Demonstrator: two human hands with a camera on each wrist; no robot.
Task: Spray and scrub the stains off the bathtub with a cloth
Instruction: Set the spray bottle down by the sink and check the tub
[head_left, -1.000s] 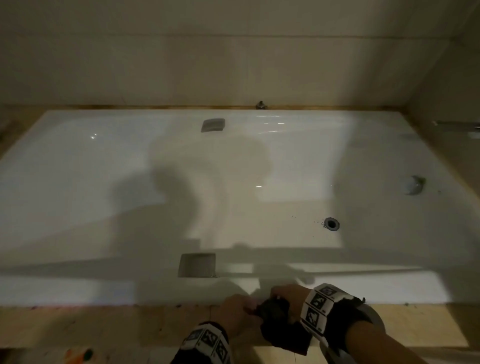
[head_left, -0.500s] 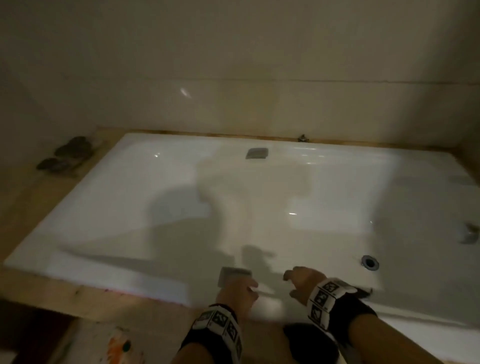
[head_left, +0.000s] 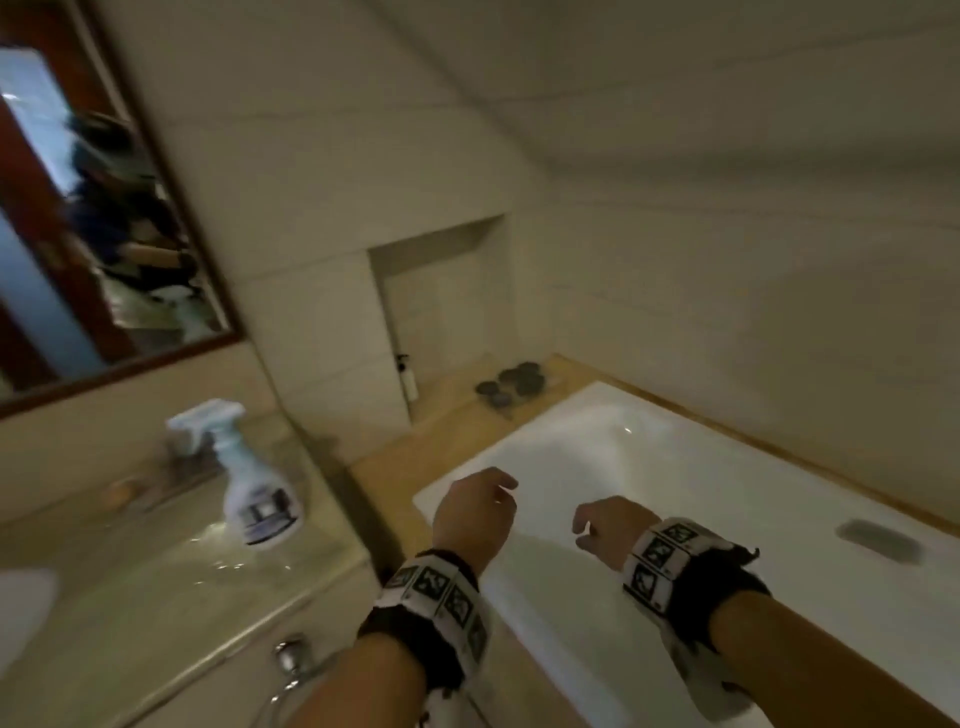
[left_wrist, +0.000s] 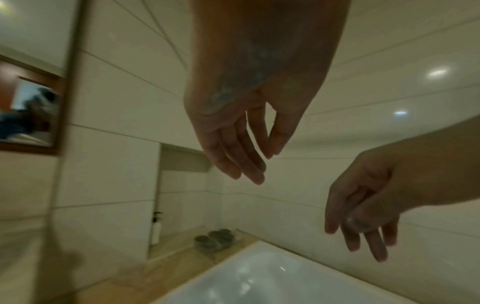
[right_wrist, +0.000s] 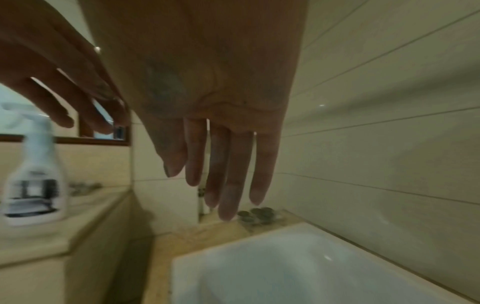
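Note:
A white spray bottle stands on the beige counter at the left, also seen blurred in the right wrist view as the spray bottle. The white bathtub runs along the right. My left hand hovers over the tub's near corner, fingers loose and empty; the left wrist view shows the left hand with straight, relaxed fingers. My right hand hangs beside it, empty too, and the right hand has straight fingers. No cloth is in view.
A wood-framed mirror hangs above the counter. A tiled niche holds a slim pump bottle. Dark round stones lie on the wooden tub ledge. A chrome tap sits at the counter's front.
The view has swung left from the tub to the counter and mirror. The dark cloth both hands held a second ago is out of my hands and out of sight. Both hands have lifted.

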